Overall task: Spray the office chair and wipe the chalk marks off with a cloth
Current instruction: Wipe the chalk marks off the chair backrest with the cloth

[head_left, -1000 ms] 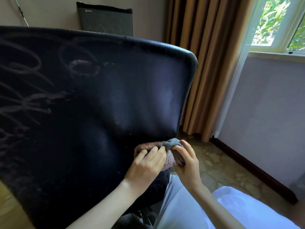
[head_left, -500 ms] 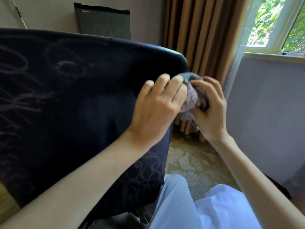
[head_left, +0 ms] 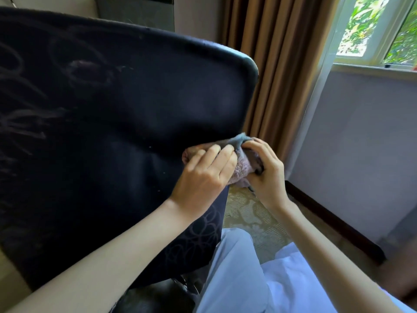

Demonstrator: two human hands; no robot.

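gripping the cloth [head_left: 242, 170] from both sides, the two hands meet at the right edge of the chair [head_left: 112, 132] back, about halfway down it. the left hand [head_left: 203, 177] lies over the cloth with bent fingers and presses it against the dark fabric. the right hand [head_left: 268, 175] is curled round the bunched end that hangs just off the edge. between them the hands hide most of the cloth; only a grey fold on top and a pinkish wad in the middle show.

pale chalk marks [head_left: 27, 118] scrawl across the left part of the back, with fainter loops [head_left: 203, 231] low on the right. the left forearm crosses in front of that lower part and covers some of the loops.

behind the chair hangs a brown curtain [head_left: 277, 64], with a window [head_left: 383, 28] to its right above a pale wall [head_left: 361, 143] and a dark skirting board [head_left: 334, 222]. a black panel [head_left: 135, 12] stands against the far wall, its lower part hidden by the chair. patterned carpet [head_left: 252, 222] shows below the hands, and light blue clothing [head_left: 237, 279] fills the near corner.
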